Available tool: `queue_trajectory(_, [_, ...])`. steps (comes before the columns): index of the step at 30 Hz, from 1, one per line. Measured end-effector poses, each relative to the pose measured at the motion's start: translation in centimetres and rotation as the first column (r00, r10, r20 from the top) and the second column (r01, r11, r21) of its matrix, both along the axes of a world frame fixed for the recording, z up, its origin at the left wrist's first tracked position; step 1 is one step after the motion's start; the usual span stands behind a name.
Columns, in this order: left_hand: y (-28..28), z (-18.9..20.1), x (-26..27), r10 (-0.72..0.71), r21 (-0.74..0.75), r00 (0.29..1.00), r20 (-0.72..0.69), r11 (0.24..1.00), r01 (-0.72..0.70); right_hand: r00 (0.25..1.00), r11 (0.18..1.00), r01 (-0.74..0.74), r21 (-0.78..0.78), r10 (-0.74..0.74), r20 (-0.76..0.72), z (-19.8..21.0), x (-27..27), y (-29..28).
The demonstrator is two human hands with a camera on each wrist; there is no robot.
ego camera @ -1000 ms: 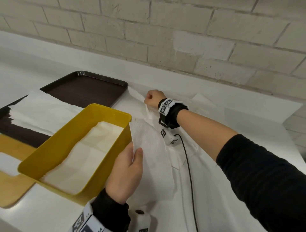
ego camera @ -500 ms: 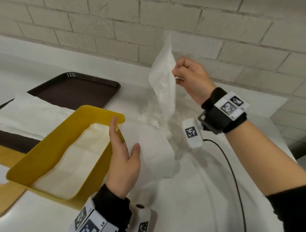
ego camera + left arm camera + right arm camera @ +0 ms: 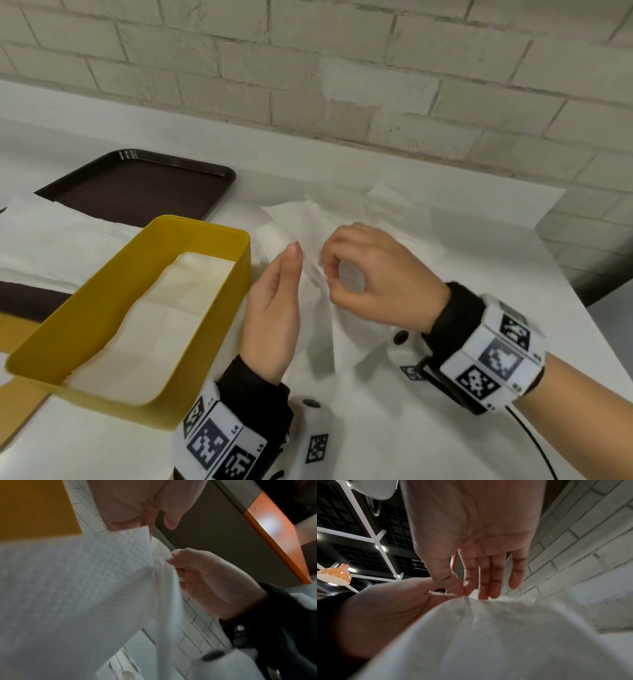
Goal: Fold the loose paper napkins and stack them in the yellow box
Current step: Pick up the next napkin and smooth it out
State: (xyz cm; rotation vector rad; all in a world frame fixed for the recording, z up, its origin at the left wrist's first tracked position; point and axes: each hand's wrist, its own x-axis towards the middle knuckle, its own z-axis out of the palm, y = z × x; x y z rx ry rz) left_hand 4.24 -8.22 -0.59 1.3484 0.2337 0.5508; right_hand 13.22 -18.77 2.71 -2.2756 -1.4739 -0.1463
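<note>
A white paper napkin hangs just right of the yellow box. My right hand pinches its top edge between thumb and forefinger, as the right wrist view shows. My left hand stands upright beside it with straight fingers laid against the sheet. In the left wrist view the napkin fills the foreground, and the left thumb stands apart from it. Folded napkins lie flat in the box. Loose napkins lie on the white table behind the hands.
A dark brown tray sits behind the box, with more white napkins spread over its near part. A brick wall runs along the back. The table's right edge is close to my right forearm.
My right hand has come down from high near the wall, bringing the napkin level with my left hand. My left hand has lifted and turned upright against the sheet.
</note>
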Motion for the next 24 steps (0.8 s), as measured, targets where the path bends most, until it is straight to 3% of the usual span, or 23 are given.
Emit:
queue_trajectory(4, [0.4, -0.6, 0.3, -0.031, -0.012, 0.999, 0.007, 0.999, 0.032, 1.000, 1.000, -0.027, -0.012, 0.027, 0.015, -1.5, -0.9, 0.2])
queue_trajectory(7, [0.8, -1.7, 0.5, -0.012, -0.018, 1.000, -0.011, 1.000, 0.012, 0.985, 0.997, -0.059, 0.047, 0.066, -0.161, -2.1, -0.8, -0.3])
queue_trajectory(10, [0.9, -2.0, 0.6, 0.005, 0.001, 1.000, -0.004, 1.000, -0.005, 0.964, 0.967, 0.139, 0.211, -0.083, -0.253, -2.3, -0.1, -1.1])
queue_trajectory(12, [0.8, -1.9, 0.7, -0.015, -0.009, 1.000, -0.007, 1.000, 0.015, 0.891, 0.894, 0.372, 0.251, -0.268, -0.366, -1.9, 0.6, -1.6])
queue_trajectory(14, [0.5, -1.7, 0.9, -0.044, -0.023, 0.999, -0.004, 0.999, 0.044, 0.769, 0.852, 0.485, 0.195, -0.309, -0.560, -1.6, 1.1, -1.9])
queue_trajectory(16, [0.1, -1.7, 1.0, -0.062, -0.007, 0.998, -0.001, 0.998, 0.062, 0.709, 0.848, 0.487, 0.207, -0.246, -0.660, -1.4, 0.8, -2.0])
queue_trajectory(19, [-0.4, -1.8, 1.1, -0.044, 0.012, 0.999, 0.003, 0.999, 0.044, 0.739, 0.854, 0.454, 0.255, -0.202, -0.642, -1.4, 0.4, -2.4])
queue_trajectory(21, [-0.7, -1.7, 1.3, -0.040, 0.011, 0.999, 0.011, 0.999, 0.039, 0.721, 0.846, 0.459, 0.270, -0.177, -0.670, -1.7, 0.4, -2.6])
queue_trajectory(24, [-1.2, -1.3, 1.4, -0.095, 0.018, 0.995, 0.027, 0.995, 0.095, 0.575, 0.846, 0.478, 0.237, -0.098, -0.813, -2.1, 0.5, -2.8])
